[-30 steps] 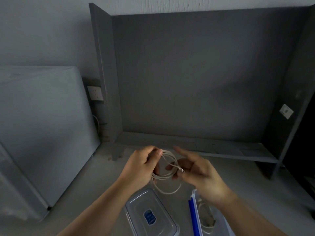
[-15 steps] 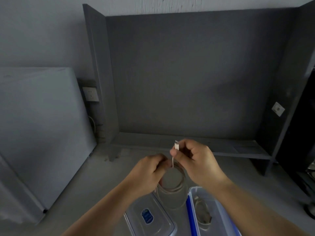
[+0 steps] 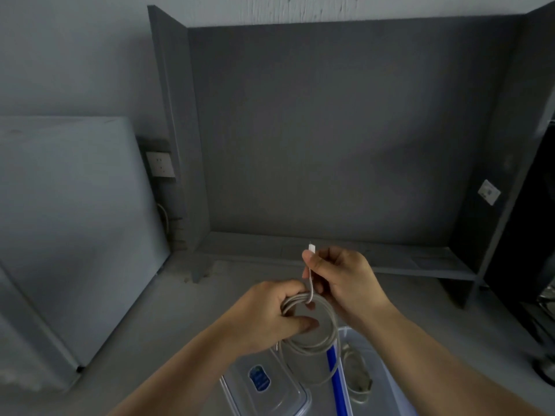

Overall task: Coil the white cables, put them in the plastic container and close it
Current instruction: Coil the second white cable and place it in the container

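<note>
A white cable (image 3: 329, 331) hangs in a round coil of several loops above the counter. My left hand (image 3: 270, 316) pinches the coil at its upper left. My right hand (image 3: 342, 280) grips the cable's free end just below its white plug, which points upward, and the end passes over the coil's top. Below, the clear plastic container (image 3: 387, 382) with a blue edge lies open at the bottom right, with another coiled white cable (image 3: 359, 382) inside. Its clear lid (image 3: 288, 394), bearing a blue label, rests flat to the container's left.
A dark grey shelf unit (image 3: 330, 130) with a low ledge stands against the wall behind my hands. A pale grey appliance (image 3: 69, 220) fills the left side. A wall socket (image 3: 161, 165) sits between them. Dark objects crowd the right edge.
My right hand lifted the plug end up over the coil and holds it upright. The coil has dropped lower in my left hand. The view has shifted slightly.
</note>
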